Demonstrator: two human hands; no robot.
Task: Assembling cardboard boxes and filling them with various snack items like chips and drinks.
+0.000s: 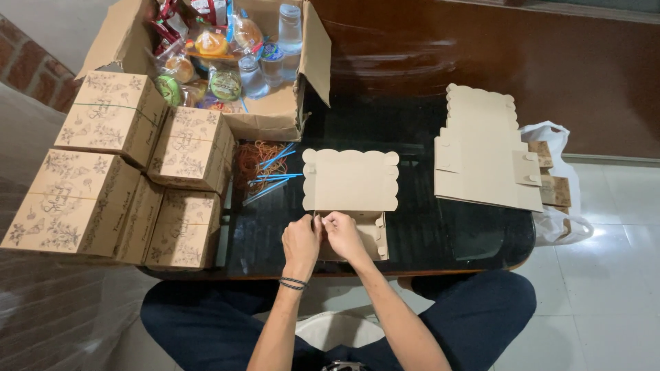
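Head view looks down on a flat brown cardboard box blank [350, 180] with a scalloped lid edge, lying near the front middle of the dark glass table [454, 233], its near flaps partly folded up. Both hands meet at its near left corner: the left hand [301, 242] and the right hand [344, 235] pinch a flap between closed fingertips, thumbs touching. Just left of it lie blue straws [271, 175] and a heap of rubber bands [253, 156]. Further left stand finished printed boxes [113, 182], stacked. Behind them, an open carton [275, 113] holds wrapped snacks and water cups. Right of the blank, well apart, lies a stack of unfolded blanks [481, 154], beside a white plastic bag [557, 206]. Both forearms reach forward from the lap, wrists close together.
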